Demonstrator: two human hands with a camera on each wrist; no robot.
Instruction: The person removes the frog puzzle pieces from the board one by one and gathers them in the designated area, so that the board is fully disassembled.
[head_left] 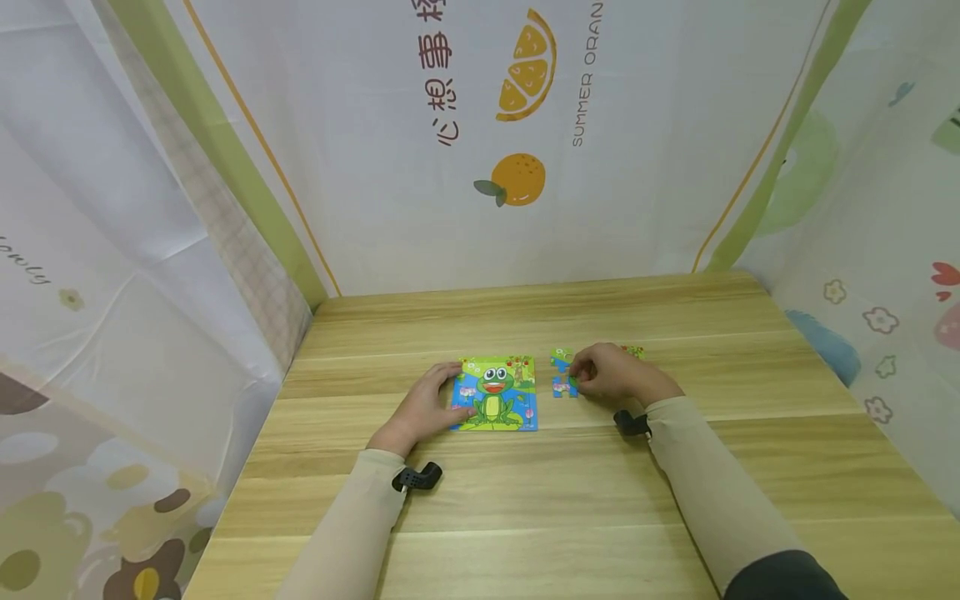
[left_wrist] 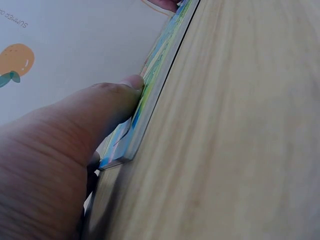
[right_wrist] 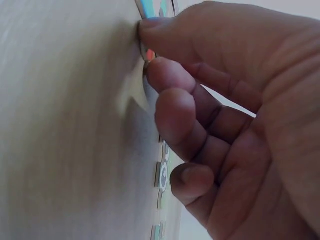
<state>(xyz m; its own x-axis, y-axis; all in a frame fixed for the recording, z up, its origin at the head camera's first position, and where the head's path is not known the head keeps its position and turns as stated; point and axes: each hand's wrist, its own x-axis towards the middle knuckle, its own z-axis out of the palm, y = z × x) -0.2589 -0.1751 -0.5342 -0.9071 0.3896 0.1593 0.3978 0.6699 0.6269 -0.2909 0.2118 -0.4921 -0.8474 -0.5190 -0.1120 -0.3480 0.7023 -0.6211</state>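
In the head view a square frog jigsaw puzzle [head_left: 495,379] lies flat on the wooden table. My left hand [head_left: 422,410] spans its left side, fingers at the upper left corner and thumb resting on the lower part. The left wrist view has that thumb [left_wrist: 112,100] lying on the puzzle's face near its edge. To the right of the puzzle, my right hand [head_left: 611,372] pinches a small puzzle piece [right_wrist: 150,54] between thumb and forefinger, the other fingers curled. Most of that piece is hidden. A loose blue and pink piece [head_left: 559,387] lies beside these fingertips.
Another loose piece [head_left: 559,357] lies just behind the right fingertips. More pieces [head_left: 633,351] show partly behind the right hand. A white printed curtain [head_left: 615,208] hangs along the table's back edge, and patterned cloth [head_left: 862,250] hangs at the right.
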